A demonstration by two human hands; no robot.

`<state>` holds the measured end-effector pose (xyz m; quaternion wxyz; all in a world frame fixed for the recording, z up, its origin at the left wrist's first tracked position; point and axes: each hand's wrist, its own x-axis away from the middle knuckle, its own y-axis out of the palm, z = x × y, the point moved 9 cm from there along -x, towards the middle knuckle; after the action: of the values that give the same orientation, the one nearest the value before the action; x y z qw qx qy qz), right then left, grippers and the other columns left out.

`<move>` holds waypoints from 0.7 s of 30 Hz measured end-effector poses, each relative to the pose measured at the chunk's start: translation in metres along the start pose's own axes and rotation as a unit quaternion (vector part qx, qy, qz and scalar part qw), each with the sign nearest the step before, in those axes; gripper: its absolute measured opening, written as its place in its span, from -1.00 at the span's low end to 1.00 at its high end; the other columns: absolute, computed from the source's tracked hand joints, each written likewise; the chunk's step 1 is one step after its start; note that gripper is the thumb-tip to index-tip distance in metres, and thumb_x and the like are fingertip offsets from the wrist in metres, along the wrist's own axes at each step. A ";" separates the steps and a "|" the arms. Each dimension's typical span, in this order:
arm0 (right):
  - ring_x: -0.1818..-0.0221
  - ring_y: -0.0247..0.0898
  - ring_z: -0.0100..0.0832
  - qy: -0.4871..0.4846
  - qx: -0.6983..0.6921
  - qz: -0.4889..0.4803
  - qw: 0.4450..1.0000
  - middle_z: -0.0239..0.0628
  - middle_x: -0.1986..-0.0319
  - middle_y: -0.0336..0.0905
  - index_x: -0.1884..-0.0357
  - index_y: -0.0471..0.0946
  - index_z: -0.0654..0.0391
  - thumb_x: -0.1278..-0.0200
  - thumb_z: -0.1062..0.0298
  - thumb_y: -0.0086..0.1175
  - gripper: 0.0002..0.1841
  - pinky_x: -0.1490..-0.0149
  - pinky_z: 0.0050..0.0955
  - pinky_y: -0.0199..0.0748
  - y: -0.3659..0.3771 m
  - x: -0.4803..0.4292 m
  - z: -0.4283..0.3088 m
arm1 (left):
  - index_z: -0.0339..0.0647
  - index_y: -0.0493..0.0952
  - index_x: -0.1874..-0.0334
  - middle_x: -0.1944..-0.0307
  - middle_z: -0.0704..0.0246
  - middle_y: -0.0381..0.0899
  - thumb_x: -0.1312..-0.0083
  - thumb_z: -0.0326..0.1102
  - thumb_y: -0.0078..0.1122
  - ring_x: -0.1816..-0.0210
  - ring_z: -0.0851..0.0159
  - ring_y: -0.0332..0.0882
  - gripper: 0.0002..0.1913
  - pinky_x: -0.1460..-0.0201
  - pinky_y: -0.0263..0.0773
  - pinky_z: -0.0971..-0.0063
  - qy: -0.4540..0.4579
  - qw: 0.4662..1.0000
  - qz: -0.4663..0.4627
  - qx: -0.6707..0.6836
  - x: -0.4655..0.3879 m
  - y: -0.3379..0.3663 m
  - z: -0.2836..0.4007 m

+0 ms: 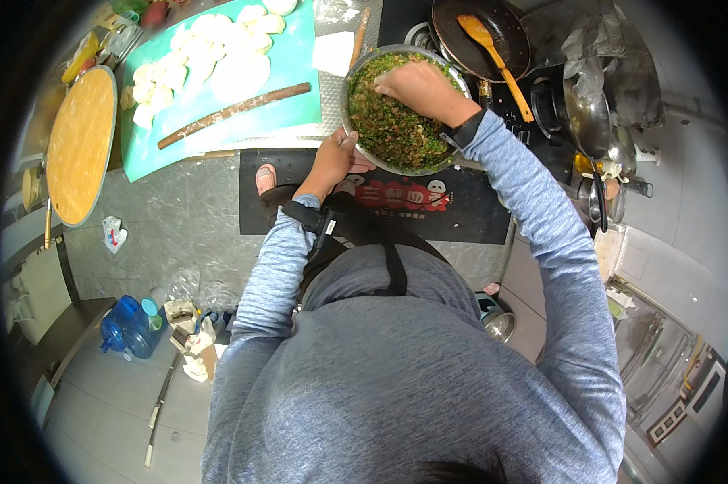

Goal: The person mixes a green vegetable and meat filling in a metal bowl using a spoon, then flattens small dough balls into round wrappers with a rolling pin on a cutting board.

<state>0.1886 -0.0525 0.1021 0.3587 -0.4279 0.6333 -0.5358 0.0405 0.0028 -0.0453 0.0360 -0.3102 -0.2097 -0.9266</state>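
A wide metal bowl (344, 100) full of chopped greens and brown bits (394, 130) is in front of me, at the counter's edge. My left hand (340, 155) grips its near-left rim, thumb at the side and fingers beneath. Over the filling hovers my right hand (417, 89), its fingertips drawn together and pointing left. Whether a pinch of something sits between those fingers cannot be seen. Left of the bowl, a green mat (219, 130) carries several pale dough pieces (204, 45) and a floury wooden rolling pin (234, 115).
A dark frying pan (448, 36) with a wooden spatula (491, 48) stands on the stove just beyond the bowl. More pans (585, 121) line the right side. A round wooden board (83, 145) leans at far left. Blue water bottles (125, 327) stand on the floor behind.
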 end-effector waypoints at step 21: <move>0.15 0.72 -0.06 0.049 -0.092 -0.018 0.994 -0.10 0.13 0.77 0.05 0.75 0.16 -0.40 0.29 0.21 -0.77 0.05 -0.20 0.66 -0.077 0.086 0.004 | -0.29 0.35 -0.31 0.20 0.14 0.74 -0.68 -0.18 -0.14 0.27 0.14 0.81 -0.65 0.21 0.73 0.39 0.027 0.999 -0.019 0.020 0.000 0.002 -0.003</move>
<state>0.1722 -0.1386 0.1779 0.2767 -0.4439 0.6891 -0.5016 0.0393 -0.0005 -0.0471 0.0304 -0.2802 -0.2331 -0.9307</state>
